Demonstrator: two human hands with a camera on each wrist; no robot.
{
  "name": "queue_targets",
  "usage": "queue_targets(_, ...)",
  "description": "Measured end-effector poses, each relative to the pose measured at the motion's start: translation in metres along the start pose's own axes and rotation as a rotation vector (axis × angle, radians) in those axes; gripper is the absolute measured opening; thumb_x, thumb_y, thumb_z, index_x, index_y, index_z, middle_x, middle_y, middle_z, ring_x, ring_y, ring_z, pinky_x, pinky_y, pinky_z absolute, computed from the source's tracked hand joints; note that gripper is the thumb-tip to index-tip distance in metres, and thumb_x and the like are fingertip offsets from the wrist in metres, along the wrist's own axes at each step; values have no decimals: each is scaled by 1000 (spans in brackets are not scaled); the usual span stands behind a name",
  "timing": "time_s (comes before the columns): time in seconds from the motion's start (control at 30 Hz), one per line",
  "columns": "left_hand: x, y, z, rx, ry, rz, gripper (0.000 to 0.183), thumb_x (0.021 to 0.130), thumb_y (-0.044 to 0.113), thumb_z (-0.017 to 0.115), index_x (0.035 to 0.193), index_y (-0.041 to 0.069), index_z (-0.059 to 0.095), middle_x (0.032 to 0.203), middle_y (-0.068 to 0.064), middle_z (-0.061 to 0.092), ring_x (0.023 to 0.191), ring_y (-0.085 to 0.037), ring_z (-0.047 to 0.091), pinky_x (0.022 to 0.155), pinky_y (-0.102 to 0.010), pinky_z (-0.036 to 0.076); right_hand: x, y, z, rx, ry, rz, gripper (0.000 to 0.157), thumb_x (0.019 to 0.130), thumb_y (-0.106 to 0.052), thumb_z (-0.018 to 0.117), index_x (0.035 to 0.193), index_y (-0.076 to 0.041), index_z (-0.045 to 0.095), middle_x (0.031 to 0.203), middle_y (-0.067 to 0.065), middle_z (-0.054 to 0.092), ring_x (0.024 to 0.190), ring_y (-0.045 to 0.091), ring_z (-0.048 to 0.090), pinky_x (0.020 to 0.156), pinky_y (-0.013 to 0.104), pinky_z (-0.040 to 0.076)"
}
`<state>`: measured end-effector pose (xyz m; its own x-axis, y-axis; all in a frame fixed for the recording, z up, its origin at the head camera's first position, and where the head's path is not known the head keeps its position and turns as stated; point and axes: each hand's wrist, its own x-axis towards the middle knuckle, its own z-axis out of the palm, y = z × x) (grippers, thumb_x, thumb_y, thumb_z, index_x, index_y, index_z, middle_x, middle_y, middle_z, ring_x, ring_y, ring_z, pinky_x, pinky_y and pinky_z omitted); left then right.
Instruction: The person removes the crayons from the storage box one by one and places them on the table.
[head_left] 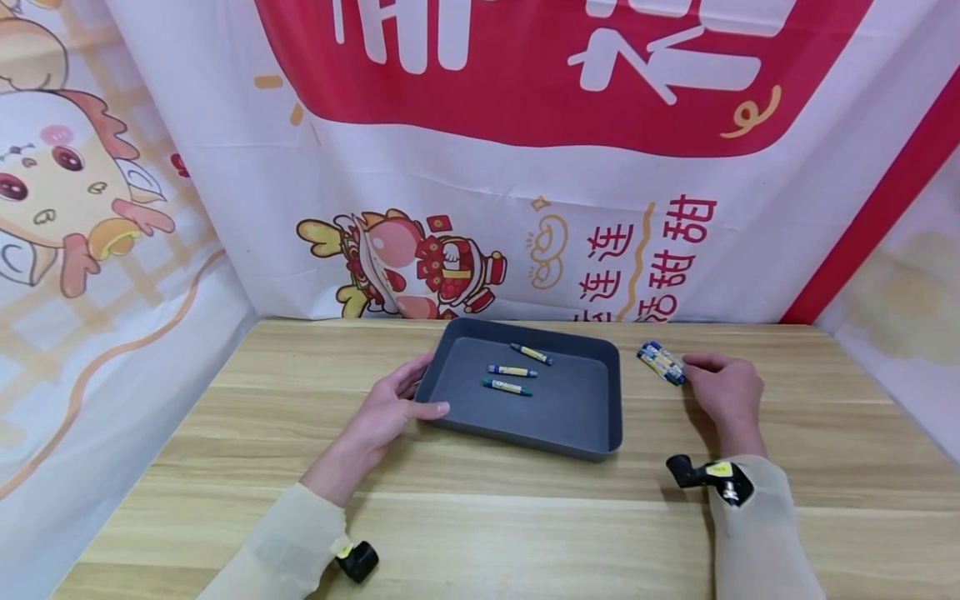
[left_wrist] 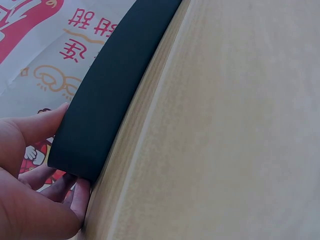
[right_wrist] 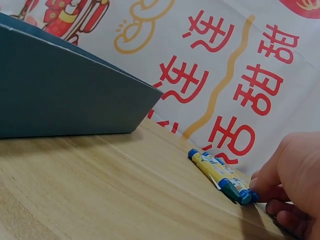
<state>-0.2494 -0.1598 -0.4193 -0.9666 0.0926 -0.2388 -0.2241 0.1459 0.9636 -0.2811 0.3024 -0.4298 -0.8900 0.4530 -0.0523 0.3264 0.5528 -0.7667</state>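
A dark grey rectangular tray [head_left: 555, 417] stands on the table, turned slightly. Inside it lie three paper-wrapped crayons [head_left: 513, 371], apart from one another. My left hand [head_left: 386, 408] grips the tray's left side, thumb over the rim and fingers at the outer wall and under the edge, as the left wrist view shows. Right of the tray, several crayons [head_left: 660, 363] with yellow-and-blue wrappers lie side by side. At their right end is my right hand [head_left: 726, 390], its fingertips pinching the blue end of a crayon [right_wrist: 254, 196]; the hand partly hides that crayon.
The wooden table [head_left: 510, 533] extends around the tray. A printed cloth [head_left: 465, 167] hangs behind the table's back edge, close to the tray's far side. More cloth [head_left: 97, 333] hangs along the left.
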Motion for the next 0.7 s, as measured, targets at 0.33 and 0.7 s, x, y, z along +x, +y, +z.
queue_targets(0.33,0,1,1,1,0,5,85,89,5,83,163,24,43,172,-6,39,158,-32,35,134,-53,25,-5,-18,-2,54,-44,-18,46,105,-36,63,145,-14,66,148,18,65,137,35,57,103,44,50)
queue_targets(0.7,0,2,1,0,6,2,86,89,5,83,163,25,43,172,-6,38,159,-32,35,134,-53,24,-20,-54,15,66,-70,-170,39,103,-29,68,137,-11,72,135,17,73,128,34,63,106,45,52)
